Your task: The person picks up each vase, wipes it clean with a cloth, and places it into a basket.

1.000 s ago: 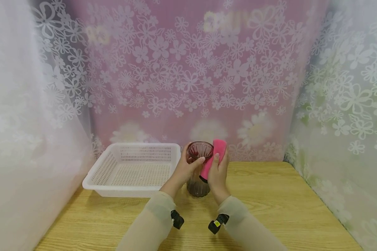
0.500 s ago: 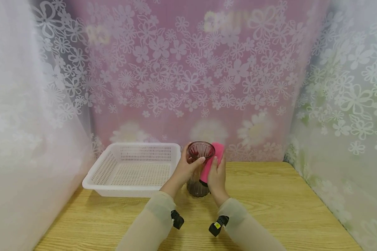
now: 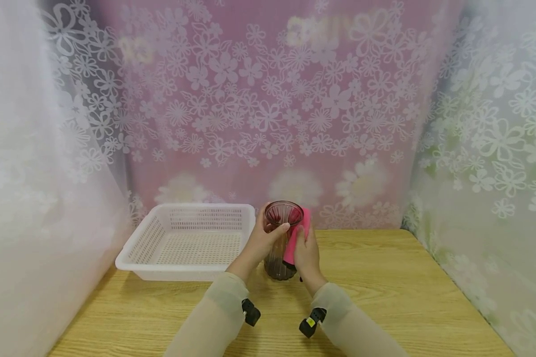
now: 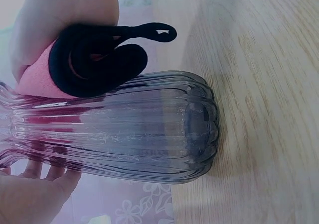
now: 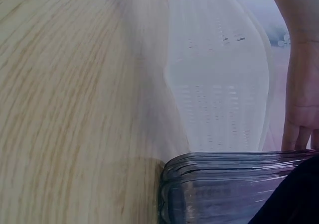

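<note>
A ribbed, purplish glass vase [image 3: 277, 263] stands upright on the wooden table, its flared mouth facing up. My left hand [image 3: 265, 240] grips it round the neck, thumb in front and fingers behind. In my right hand [image 3: 307, 254] is a folded pink cloth [image 3: 291, 250], pressed to the right side of the vase. The left wrist view shows the cloth's black edging [image 4: 99, 64] rolled up, with a small loop sticking out beside the glass [image 4: 139, 129]. In the right wrist view the vase's base [image 5: 199, 189] meets the tabletop.
A white plastic basket [image 3: 185, 268] with slotted walls stands left of the vase, close to my left forearm. The wooden table [image 3: 375, 287] stretches out to the right. Floral curtains [image 3: 268, 124] hang behind and along both sides.
My right hand has slid the cloth downward and a little left along the vase's side. The left hand keeps its grip on the neck, and the vase stays in place.
</note>
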Demonstrator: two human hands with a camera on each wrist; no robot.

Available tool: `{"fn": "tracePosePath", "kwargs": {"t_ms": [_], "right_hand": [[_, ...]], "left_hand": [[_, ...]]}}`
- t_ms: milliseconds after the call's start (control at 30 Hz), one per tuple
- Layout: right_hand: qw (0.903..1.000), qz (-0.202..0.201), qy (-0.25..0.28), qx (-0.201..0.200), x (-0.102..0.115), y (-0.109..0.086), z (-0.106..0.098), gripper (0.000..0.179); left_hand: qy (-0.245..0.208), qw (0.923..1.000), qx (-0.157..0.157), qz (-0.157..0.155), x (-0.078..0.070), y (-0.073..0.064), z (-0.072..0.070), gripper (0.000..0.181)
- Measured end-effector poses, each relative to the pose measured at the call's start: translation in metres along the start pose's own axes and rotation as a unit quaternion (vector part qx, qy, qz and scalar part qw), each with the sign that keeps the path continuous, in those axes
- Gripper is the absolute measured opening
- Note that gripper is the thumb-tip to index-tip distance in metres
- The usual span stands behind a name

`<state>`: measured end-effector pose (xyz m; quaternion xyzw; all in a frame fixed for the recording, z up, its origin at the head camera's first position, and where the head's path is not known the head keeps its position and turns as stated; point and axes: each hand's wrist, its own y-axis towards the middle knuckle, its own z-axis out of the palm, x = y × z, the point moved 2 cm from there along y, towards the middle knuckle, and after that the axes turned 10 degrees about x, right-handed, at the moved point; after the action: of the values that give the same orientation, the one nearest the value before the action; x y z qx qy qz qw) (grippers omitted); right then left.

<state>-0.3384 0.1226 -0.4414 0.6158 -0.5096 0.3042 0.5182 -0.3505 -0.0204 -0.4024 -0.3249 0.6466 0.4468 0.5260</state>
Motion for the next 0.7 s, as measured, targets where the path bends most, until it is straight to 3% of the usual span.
{"fn": "tracePosePath", "kwargs": {"t_ms": [300, 533, 700], "right_hand": [[0.999, 0.024, -0.026, 0.026, -0.011, -0.001, 0.0, 0.069], [0.9984, 0.031, -0.038, 0.027, -0.015, -0.003, -0.001, 0.064], [0.9982, 0.034, -0.039, 0.029, -0.017, -0.005, -0.001, 0.061]], "left_hand": [[-0.004, 0.9999, 0.011, 0.005, -0.003, -0.001, -0.001, 0.087], [-0.006, 0.9996, 0.028, 0.004, -0.02, -0.008, 0.001, 0.088], [-0.001, 0.9997, 0.021, 0.011, -0.009, -0.003, 0.0, 0.087]]}}
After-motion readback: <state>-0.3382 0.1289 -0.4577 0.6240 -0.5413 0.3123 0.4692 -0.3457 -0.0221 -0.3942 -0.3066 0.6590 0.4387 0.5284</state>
